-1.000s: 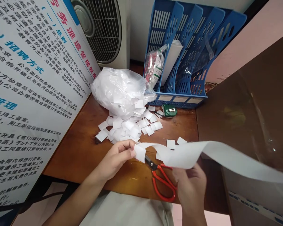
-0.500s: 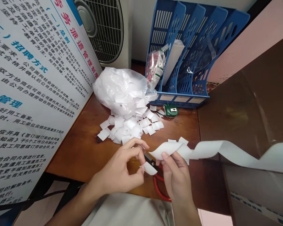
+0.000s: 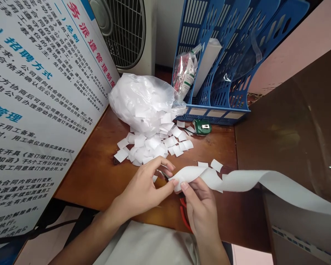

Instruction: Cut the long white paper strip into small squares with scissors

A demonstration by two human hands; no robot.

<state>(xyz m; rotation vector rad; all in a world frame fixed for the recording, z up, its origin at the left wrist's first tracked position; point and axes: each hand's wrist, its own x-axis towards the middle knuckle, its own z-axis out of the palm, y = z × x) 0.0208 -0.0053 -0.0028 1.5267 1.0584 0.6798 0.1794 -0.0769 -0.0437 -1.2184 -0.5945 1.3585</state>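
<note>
A long white paper strip (image 3: 244, 180) runs from the right edge of the view to my hands, curling on the way. My right hand (image 3: 202, 206) is closed on it near its end, thumb on top. My left hand (image 3: 147, 186) pinches the tip of the strip between thumb and fingers. Scissors with red handles (image 3: 185, 217) show partly beneath my hands; most of the blades are hidden, and I cannot tell whether my right hand touches them. Beyond my left hand lies a heap of small white paper pieces (image 3: 149, 147), spilling from a clear plastic bag (image 3: 143, 95).
A green tape measure (image 3: 202, 127) lies beside the heap, in front of a blue file rack (image 3: 220, 112). Two loose paper pieces (image 3: 216, 165) rest near the strip. A printed board (image 3: 44, 110) stands at the left, a fan-like unit (image 3: 150, 36) behind the bag.
My left hand has let go of the small cut paper piece and now pinches the strip's end. A piece shows beneath that hand. The view has shifted slightly.
</note>
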